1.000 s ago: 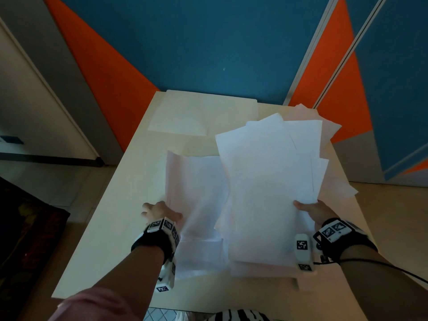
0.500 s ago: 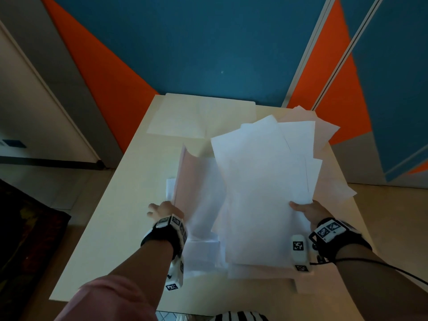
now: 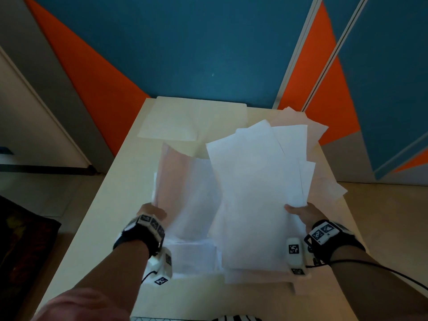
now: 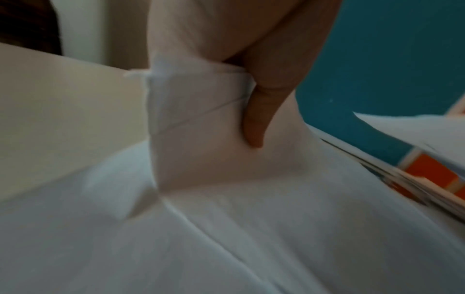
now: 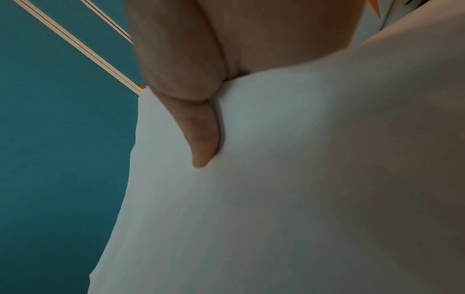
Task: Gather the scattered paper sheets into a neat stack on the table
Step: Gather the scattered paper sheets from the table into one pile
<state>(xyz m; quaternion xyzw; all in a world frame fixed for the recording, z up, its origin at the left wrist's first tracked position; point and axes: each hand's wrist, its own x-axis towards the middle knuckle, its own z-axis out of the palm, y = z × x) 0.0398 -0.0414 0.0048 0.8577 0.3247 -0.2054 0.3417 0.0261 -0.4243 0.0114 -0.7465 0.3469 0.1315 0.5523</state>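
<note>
My right hand (image 3: 301, 210) holds a loose fan of several white sheets (image 3: 254, 193) by its right edge, raised above the table (image 3: 111, 205); in the right wrist view the thumb (image 5: 201, 139) presses on that paper (image 5: 276, 199). My left hand (image 3: 151, 210) pinches the left edge of a sheet (image 3: 185, 193) and lifts it, so the page stands curved upward. In the left wrist view the thumb (image 4: 254, 119) lies on that lifted sheet (image 4: 201, 129), with more paper (image 4: 226, 238) flat below. Another sheet (image 3: 192, 121) lies at the table's far end.
More sheets (image 3: 328, 181) lie under the fan and reach past the table's right edge. A blue and orange wall (image 3: 208, 42) stands right behind the table. A dark object (image 3: 23, 251) sits on the floor at the left.
My left hand has taken the left sheet's edge and raised it off the table, moving it toward the fan. The right hand with its fan has stayed about where it was.
</note>
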